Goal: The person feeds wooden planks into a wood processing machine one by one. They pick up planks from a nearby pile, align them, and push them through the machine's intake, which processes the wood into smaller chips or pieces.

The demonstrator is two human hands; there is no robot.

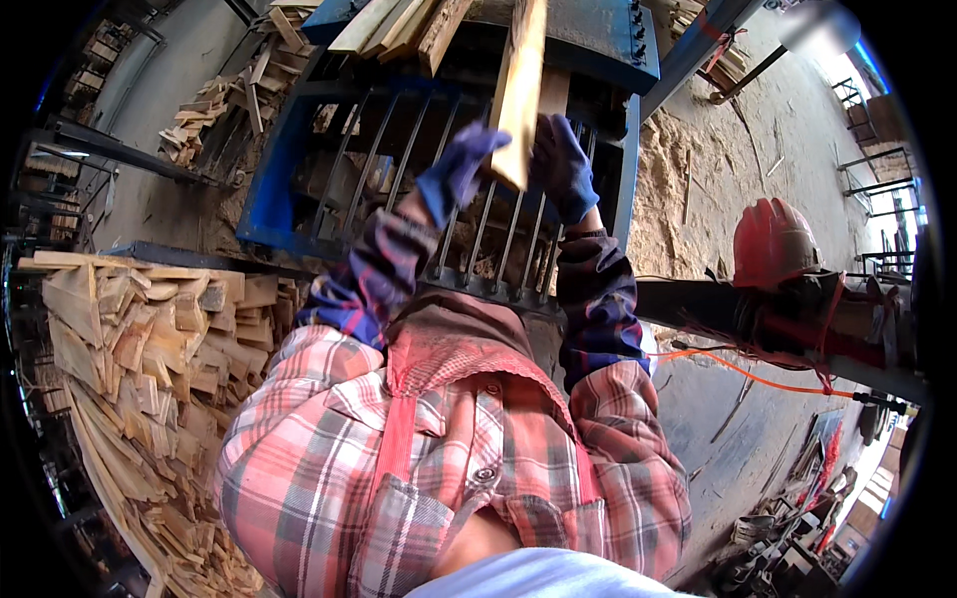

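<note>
You're holding a long pale wooden board (520, 90) up in front of you, its lower end pinched between both gloved hands over the barred front of the blue machine (289, 159), its upper end running up past the machine's top edge, where more boards (399, 25) are lying. Your left hand (457, 171) is curling its blue-gloved fingers against the board's left face near the bottom corner; your right hand (561, 164) is wrapping around the right edge, fingers closed on the wood, though how firmly the palm sits behind it is hidden. Both forearms are reaching up and forward, elbows bent, plaid sleeves close together. To do this well, I'd say you're wanting both grips level and the board running straight along the machine's length, not twisting, with your fingers kept back from the end that leads. At your left, a stack of offcut wood pieces (150, 339) is standing beside the machine's near corner; at your right, a red hard hat (773, 242) is resting on a dark beam, with sawdust (678, 179) heaped beyond the machine's right edge.
</note>
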